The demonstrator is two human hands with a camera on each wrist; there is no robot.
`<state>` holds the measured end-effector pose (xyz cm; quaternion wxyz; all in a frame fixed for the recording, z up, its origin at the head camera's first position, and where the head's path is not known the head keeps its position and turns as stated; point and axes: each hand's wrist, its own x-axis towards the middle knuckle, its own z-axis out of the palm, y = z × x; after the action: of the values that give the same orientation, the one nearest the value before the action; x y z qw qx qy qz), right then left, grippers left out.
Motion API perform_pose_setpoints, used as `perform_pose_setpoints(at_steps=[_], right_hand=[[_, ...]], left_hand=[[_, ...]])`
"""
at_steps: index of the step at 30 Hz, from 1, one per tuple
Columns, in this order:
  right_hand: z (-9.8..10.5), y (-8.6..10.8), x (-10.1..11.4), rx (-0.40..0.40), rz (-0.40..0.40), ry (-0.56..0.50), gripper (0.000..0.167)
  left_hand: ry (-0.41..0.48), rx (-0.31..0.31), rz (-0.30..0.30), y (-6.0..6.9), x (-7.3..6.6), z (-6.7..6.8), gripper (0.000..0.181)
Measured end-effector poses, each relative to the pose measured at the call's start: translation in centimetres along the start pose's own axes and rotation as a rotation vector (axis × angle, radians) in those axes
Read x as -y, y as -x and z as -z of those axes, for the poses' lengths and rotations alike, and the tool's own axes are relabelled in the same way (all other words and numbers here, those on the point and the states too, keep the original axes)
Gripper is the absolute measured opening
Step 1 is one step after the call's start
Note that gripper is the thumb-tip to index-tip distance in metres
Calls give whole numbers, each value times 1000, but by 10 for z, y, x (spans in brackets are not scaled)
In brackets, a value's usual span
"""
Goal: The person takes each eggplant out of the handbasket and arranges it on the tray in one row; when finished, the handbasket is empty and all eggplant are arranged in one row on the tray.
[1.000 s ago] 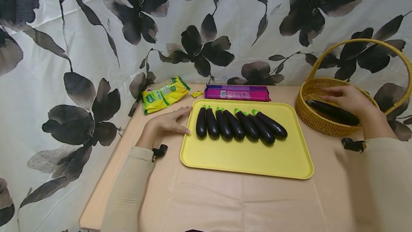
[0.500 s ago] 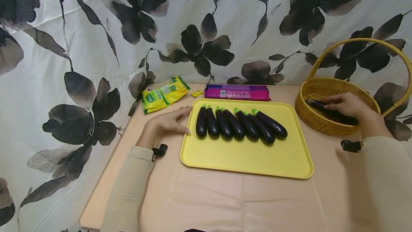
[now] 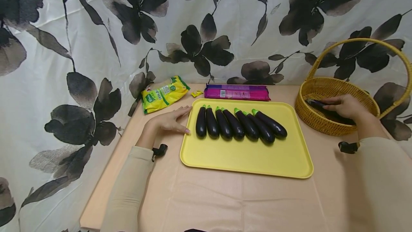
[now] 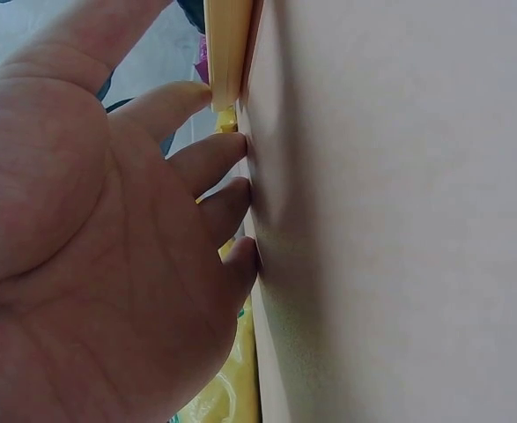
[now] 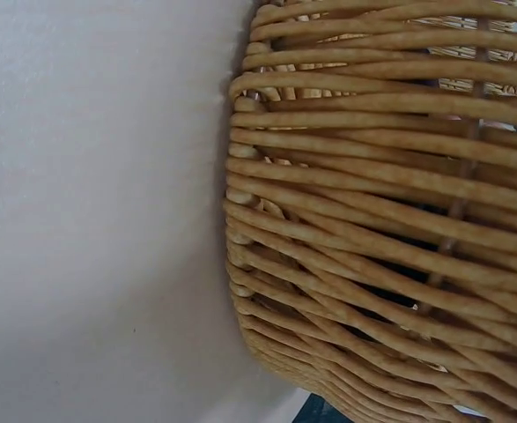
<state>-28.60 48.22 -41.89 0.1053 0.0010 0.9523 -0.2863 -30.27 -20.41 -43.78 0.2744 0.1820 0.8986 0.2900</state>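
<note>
A wicker basket (image 3: 325,126) with a tall handle stands at the right of the head view. Inside it lies a dark eggplant (image 3: 314,104), which my right hand (image 3: 347,108) grips from above, covering its middle. Only the basket's woven wall (image 5: 372,176) fills the right wrist view; hand and eggplant are hidden there. Several eggplants (image 3: 236,126) with green stem ends lie in a slanting row on a yellow tray (image 3: 241,160). My left hand (image 3: 165,122), fingers spread, rests at the tray's left edge; the left wrist view has its fingertips on the table beside the tray edge (image 4: 227,53).
Behind the tray lies a long pink and purple packet (image 3: 237,92). A yellow-green bag (image 3: 165,94) sits at the back left, with a small yellow wrapper (image 3: 197,93) beside it. A floral cloth (image 3: 193,17) hangs behind the table (image 3: 225,203).
My right hand has closed its fingers round the eggplant in the basket and shifted slightly left with it. The left hand, tray and row of eggplants stay put.
</note>
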Motion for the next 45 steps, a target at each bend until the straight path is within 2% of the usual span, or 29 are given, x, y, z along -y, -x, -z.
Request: perform_pose_setpoints(at_steps=[14,17,21,25,29,35,40,45], right_hand=[[-1,0,0,14,-26,-11,66],[-1,0,-2,8,-30,-28,69],[-3,0,-3,-18,-23,-52,65],[-3,1,3,-77,-2,-42,59],[-1,4,16,-155,1,-35,63],[0,13,38,-266,-36,-130,69],[-5,25,55,-355,8,-227,61],[-12,34,71,-422,33,-240,56]], left_hand=[[1,1,-11,-1,3,0,119],[2,2,-13,-1,4,0,119],[1,4,-11,-1,4,-1,119],[6,3,-7,-1,5,-1,119],[3,0,-6,-2,5,-1,118],[-1,-2,-9,-2,4,-1,118],[-4,-3,-13,-2,5,0,117],[-2,-6,-18,-1,5,-1,117]])
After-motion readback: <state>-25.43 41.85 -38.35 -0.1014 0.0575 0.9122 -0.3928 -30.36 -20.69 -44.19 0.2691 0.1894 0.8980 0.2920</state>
